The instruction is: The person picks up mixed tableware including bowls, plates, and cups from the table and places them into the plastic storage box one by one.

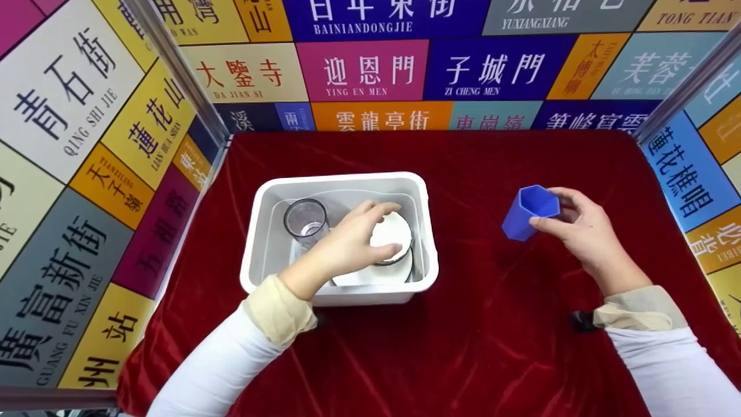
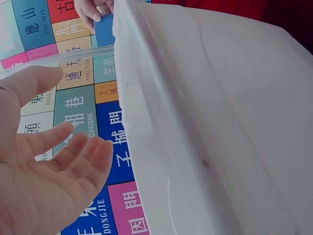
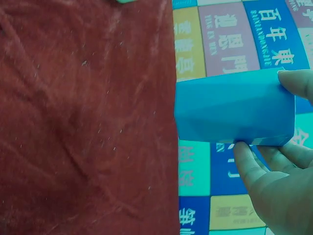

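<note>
My right hand (image 1: 590,231) pinches the rim of a blue hexagonal cup (image 1: 518,223), thumb on the near side and fingers on the far side. The cup's open top faces up and it leans slightly; the right wrist view shows its smooth side (image 3: 230,107). My left hand (image 1: 356,240) reaches over a grey-white plastic basin (image 1: 431,272), fingers loosely bent and apart. Under it sits a round white-topped item (image 1: 393,234) with a dark edge, partly hidden, above a white round piece (image 1: 376,277). In the left wrist view nothing lies between the fingers (image 2: 98,161).
A clear drinking glass (image 1: 305,220) stands in the basin's left half. Dark red velvet cloth (image 1: 463,341) covers the table. Panels with street-name lettering (image 1: 365,69) wall in the back and both sides.
</note>
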`<state>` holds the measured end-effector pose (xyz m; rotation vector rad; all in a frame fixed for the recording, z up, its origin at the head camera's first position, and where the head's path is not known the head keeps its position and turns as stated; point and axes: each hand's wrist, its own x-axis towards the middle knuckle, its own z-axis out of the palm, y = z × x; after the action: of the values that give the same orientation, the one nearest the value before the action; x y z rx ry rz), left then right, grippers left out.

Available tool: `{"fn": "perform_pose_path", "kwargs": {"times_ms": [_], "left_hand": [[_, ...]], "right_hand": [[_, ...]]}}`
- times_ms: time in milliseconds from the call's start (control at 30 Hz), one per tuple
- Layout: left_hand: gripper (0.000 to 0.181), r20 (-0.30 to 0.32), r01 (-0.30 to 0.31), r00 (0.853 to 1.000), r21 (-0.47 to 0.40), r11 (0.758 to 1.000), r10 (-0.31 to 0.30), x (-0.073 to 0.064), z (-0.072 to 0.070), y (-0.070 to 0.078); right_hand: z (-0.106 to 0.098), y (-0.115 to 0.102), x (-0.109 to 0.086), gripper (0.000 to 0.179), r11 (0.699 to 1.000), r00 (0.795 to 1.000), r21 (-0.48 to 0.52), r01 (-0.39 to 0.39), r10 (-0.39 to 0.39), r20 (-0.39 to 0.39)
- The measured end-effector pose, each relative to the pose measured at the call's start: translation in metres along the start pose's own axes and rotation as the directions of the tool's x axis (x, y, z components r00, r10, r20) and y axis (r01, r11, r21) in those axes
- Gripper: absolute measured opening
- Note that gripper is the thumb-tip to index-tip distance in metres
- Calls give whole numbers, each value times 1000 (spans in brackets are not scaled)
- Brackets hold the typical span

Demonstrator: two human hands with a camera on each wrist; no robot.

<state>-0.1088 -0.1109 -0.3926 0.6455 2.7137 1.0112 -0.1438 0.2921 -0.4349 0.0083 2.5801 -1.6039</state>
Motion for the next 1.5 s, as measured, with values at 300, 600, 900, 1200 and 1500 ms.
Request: {"fn": "perform_pose_path", "kwargs": {"times_ms": [300,600,900,1200,1500], "left_hand": [[68,7,-35,999,-12,999,35,6,1,7],[71,9,-77,997,-14,997,77,12,8,14],[71,8,-96,995,-24,995,96,19,13,21],[73,44,-80,995,-78,994,84,26,15,29],[74,67,-89,993,-90,992,95,28,19,37]], "right_hand": [[11,-18,-13,69,1000,997,-13,23,-22,73],[25,-30,-20,67,996,989,16,83,-84,124],[37,-35,-27,66,993,984,34,112,-116,137],[47,-43,-34,65,990,977,66,122,-131,166],[49,-52,-41,64,987,972,129,97,-122,203]]}}
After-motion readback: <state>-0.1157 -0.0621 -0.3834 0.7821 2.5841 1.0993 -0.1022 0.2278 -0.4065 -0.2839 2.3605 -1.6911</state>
